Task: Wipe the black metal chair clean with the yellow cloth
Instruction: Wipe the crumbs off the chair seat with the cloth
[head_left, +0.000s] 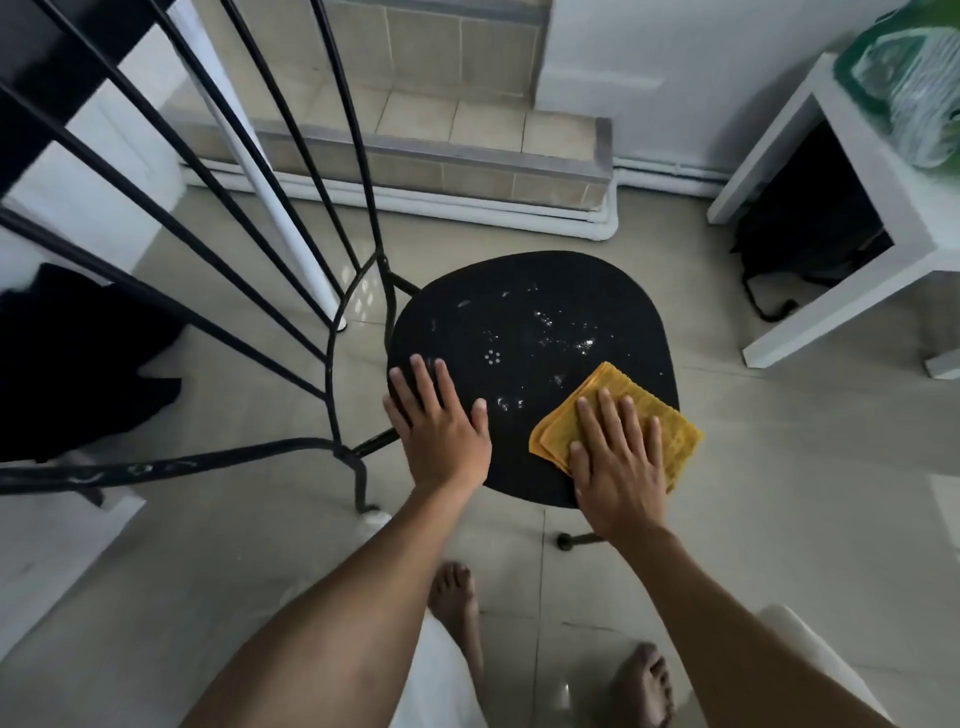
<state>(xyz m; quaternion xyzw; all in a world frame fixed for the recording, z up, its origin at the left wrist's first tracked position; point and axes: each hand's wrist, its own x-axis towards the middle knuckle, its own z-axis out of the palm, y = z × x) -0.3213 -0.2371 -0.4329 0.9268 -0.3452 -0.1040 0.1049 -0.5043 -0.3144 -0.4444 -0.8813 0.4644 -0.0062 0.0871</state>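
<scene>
the black metal chair (519, 306) stood on the pale tiled floor (779, 467) in the middle of the view. its rounded, perforated seat faced up, and its back of thin curved black bars (291, 156) rose on the left. the folded yellow cloth (678, 441) lay flat on the near right part of the seat, with one corner hanging just past the rim.

the right hand (615, 457) pressed down on the cloth, fingers straight and spread, not curled around it. the left hand (439, 426) lay flat on the near left edge of the seat, fingers also straight and spread, holding nothing and seemingly steadying the chair.

white specks and smears (566, 338) were scattered across the middle and far side of the seat, just beyond the cloth. from this i judged the wiping to be at an early stage: most of the seat looked unwiped, and the back bars and legs showed no sign either way.

two bare feet (457, 597) stood on the floor below the chair. beyond it ran a beige tiled step (441, 156) along a white wall. a white side table (930, 249) stood on the right, with a green and clear plastic bag (914, 78) on top and a dark bag (810, 234) beneath. dark fabric (78, 364) lay at the far left.
</scene>
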